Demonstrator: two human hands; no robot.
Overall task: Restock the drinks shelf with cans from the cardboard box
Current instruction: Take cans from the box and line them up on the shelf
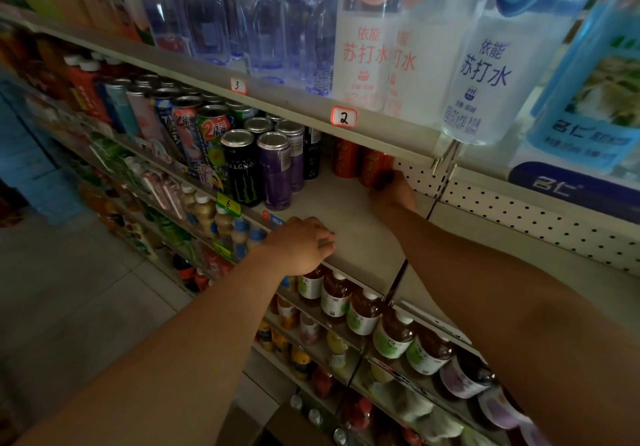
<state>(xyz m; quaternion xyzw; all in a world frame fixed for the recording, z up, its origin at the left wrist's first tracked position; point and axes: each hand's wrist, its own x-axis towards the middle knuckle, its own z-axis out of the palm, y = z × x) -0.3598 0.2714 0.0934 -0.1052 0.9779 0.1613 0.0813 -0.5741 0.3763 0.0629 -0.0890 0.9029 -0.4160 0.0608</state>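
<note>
At about nine o'clock in the view, the drinks shelf [349, 223] carries tall cans packed in rows: pale blue and pink ones far left, then green-and-red ones, then a black can [241, 167] and a purple can [275, 169] at the edge of a bare stretch of shelf board.

Near the centre, the left hand [300, 244] rests knuckles-up on the front lip of the shelf, fingers curled over the edge and holding no can; it looks like a brace.

Toward one o'clock from it, deep under the shelf above, stand two red cans [363, 165] with gold lettering, side by side and close to the dotted back panel [419, 175]. The right hand [394, 191] reaches in to the nearer one and wraps its lower part; the fingers are in shadow, so how firmly it grips I cannot tell, but it appears to be grasping that can.

Such a can is likely stiff while sealed, fairly heavy for its size, and smooth enough to slip. The thin wall dents if knocked, so a hold around the middle of the body, with the base set down flat, seems safest.

At six o'clock, low in the view, the cardboard box [294, 421] shows a few silver can tops [316, 416], so more stock seems to remain.
</note>
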